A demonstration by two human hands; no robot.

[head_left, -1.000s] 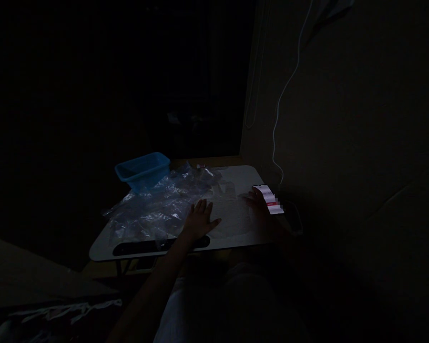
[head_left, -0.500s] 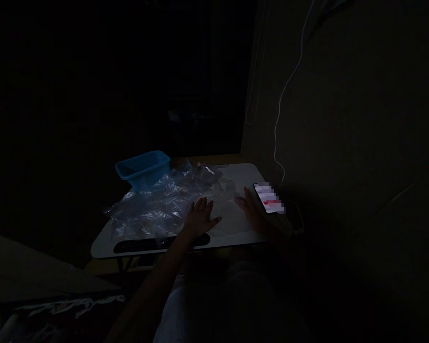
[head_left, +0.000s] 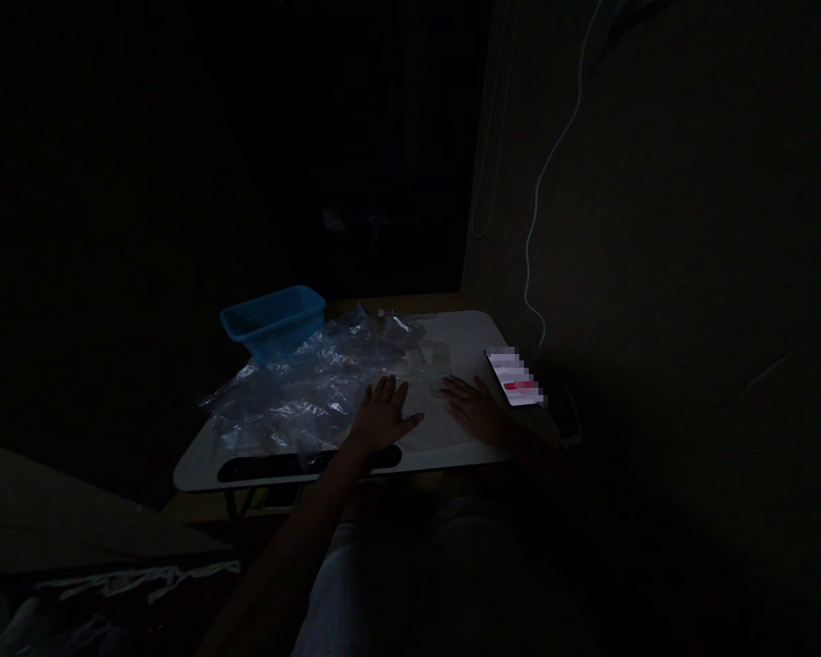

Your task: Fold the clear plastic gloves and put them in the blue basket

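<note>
My left hand [head_left: 381, 415] lies flat with fingers spread, at the right edge of a crumpled heap of clear plastic bags [head_left: 301, 392]. Across from it, my right hand [head_left: 477, 411] rests palm down, its fingers stretched toward the left. Between and under the hands is a thin, see-through plastic bag [head_left: 428, 429], spread out on the white folding table [head_left: 469, 333]; its outline is faint in the dim light. Neither hand grips anything.
A blue plastic basin [head_left: 280, 333] stands at the table's back left. On the right edge lies a lit phone [head_left: 516, 376], near a white cable [head_left: 535, 210] hanging along the wall. A dark slot [head_left: 266, 467] runs along the front edge. A small red-and-white item [head_left: 386, 313] sits at the back.
My right hand has turned and come down flatter, its fingers now pointing left toward my left hand. My left hand stays in place.
</note>
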